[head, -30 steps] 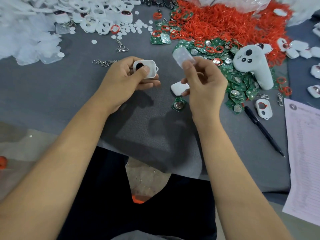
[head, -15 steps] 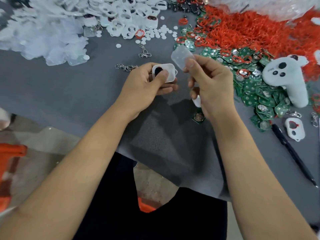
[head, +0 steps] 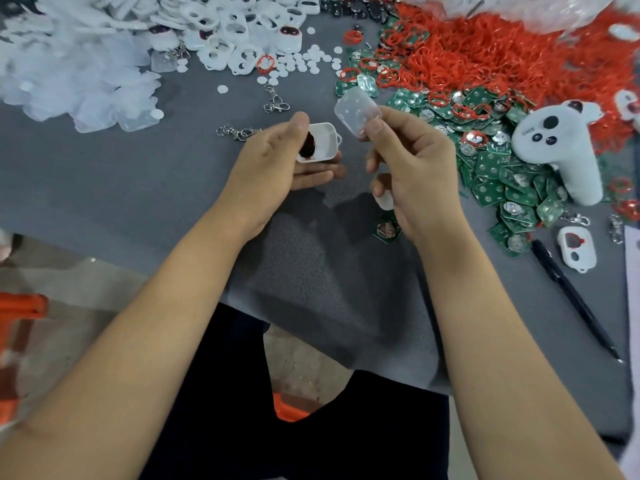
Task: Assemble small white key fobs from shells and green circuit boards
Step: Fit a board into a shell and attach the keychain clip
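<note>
My left hand [head: 273,161] grips a white fob shell [head: 323,142] with a dark red opening, thumb over its near edge. Just to its right, my right hand [head: 412,164] pinches a translucent clear cover [head: 356,110] between thumb and forefinger, raised and tilted. Another white shell piece [head: 384,199] peeks out under my right hand's curled lower fingers. A single green circuit board [head: 386,230] lies on the grey mat below my right wrist. The heap of green circuit boards [head: 498,168] spreads to the right.
Red rubber rings [head: 491,53] are piled at the back right, white shells [head: 235,32] and clear covers [head: 79,77] at the back left. A white controller [head: 557,147], a black pen [head: 575,299], a finished fob [head: 576,249] and metal clasps [head: 239,131] lie on the grey mat [head: 138,174].
The view has shifted left, so everything sits further right in frame. My left thumb has moved from the shell's face to its near edge. Both hands keep their pieces.
</note>
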### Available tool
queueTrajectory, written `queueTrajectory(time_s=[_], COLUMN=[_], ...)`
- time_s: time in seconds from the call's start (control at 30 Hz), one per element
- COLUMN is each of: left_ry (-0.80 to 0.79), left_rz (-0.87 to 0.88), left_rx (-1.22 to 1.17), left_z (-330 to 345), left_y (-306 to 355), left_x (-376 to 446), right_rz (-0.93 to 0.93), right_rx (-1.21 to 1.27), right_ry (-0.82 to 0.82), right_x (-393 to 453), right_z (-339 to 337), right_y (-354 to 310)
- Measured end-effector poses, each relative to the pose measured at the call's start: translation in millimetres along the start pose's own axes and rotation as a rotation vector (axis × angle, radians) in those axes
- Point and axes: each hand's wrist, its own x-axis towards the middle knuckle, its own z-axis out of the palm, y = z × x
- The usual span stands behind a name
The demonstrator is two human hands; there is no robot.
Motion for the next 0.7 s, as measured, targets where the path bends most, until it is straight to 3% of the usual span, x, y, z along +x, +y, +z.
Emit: queueTrajectory(time_s=[0.4,0.57,0.7], left_ry=[-0.007,-0.035,-0.054], left_rz=[-0.03,-0.059,-0.083], left_rx=[-0.032,-0.021,-0.014], left_z=[-3.6,-0.8,-0.5], left_y=[-3.1,0.0,1.2], left_x=[4.9,2.8,2.5], right_rz=[0.051,-0.145,-0.184], right_rx=[0.091,-0.2,-0.251], right_ry=[-0.04,0.022,0.039], right_x=[-2.1,-3.2,-4.2], right_z=[0.1,3.7,7.9], right_y=[-1.9,-0.6,-0.1])
